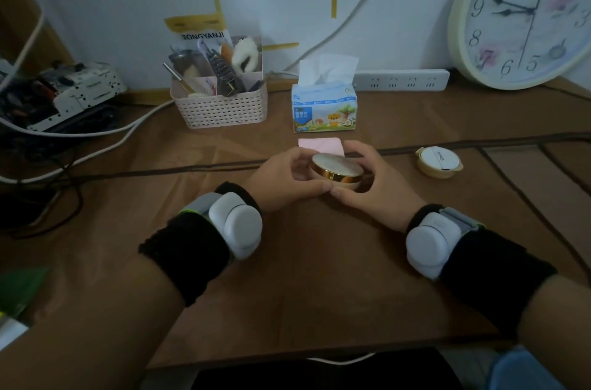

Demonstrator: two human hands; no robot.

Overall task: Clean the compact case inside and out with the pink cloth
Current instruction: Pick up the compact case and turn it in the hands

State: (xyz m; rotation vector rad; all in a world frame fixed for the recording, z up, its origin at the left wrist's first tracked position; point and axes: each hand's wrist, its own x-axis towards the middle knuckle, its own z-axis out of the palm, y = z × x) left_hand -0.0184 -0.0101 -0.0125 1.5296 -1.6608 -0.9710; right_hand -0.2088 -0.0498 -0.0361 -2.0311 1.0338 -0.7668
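Note:
A round compact case [336, 169] with a pale lid and a gold rim is held closed above the brown table, between both hands. My left hand [281, 177] grips its left side, thumb near the front edge. My right hand [371, 180] cups its right side, fingers curled behind it. The folded pink cloth [321, 145] lies flat on the table just behind the hands, partly hidden by the case and fingers.
A second round compact [439, 161] lies to the right. A tissue pack [324, 108] and a perforated basket [220, 105] of tools stand at the back. A power strip [401, 80] and a wall clock [524, 12] sit far right; cables [96, 150] and electronics lie left.

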